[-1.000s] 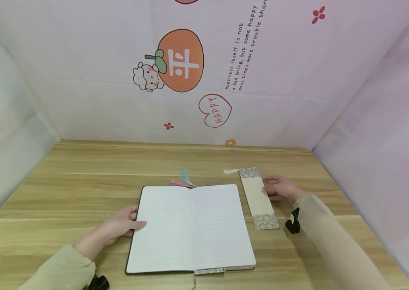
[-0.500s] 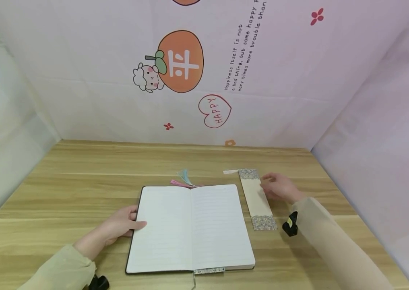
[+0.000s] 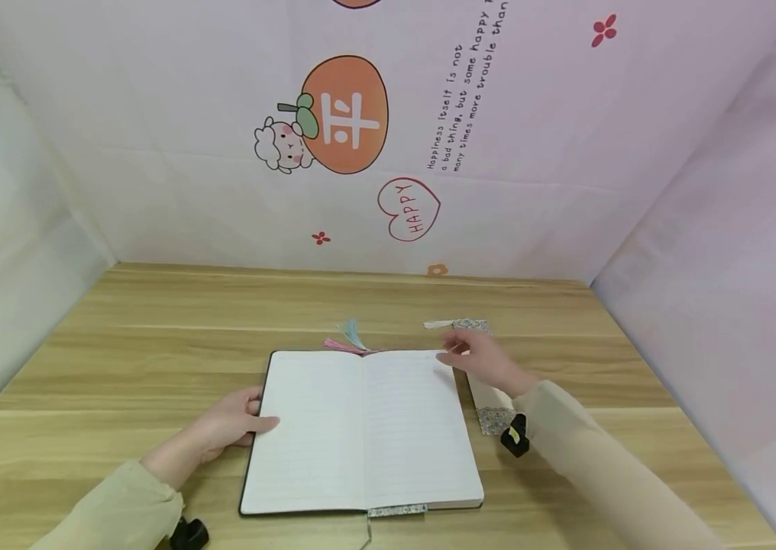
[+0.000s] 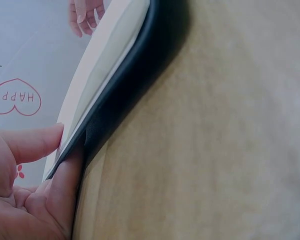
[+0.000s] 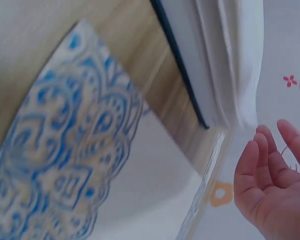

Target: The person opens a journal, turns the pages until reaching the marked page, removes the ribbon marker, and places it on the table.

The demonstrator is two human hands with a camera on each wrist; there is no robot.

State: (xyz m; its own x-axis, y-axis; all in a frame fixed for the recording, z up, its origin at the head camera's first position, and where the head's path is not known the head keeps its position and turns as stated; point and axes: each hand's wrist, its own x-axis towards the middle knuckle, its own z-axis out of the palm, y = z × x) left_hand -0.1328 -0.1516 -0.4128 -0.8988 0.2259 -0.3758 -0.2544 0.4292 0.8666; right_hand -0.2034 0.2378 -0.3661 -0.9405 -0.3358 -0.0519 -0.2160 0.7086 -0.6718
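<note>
An open notebook with lined pages and a dark cover lies on the wooden table. My left hand pinches its left edge; in the left wrist view the thumb is on the page side and the fingers are under the cover. My right hand hovers by the top right page corner, fingers loosely bent and holding nothing; whether it touches the page is unclear. Below that hand lies a cream bookmark with blue-patterned ends, its middle partly hidden by the hand.
Pink and light blue tassels stick out at the notebook's top. A patterned strip and thin cord show at its bottom edge. The bookmark's white tassel points left. Printed cloth walls in the table's back and sides.
My right hand has left the bookmark's right edge and moved left to the notebook's top right corner. The bookmark shifted slightly left earlier. My left hand keeps its place.
</note>
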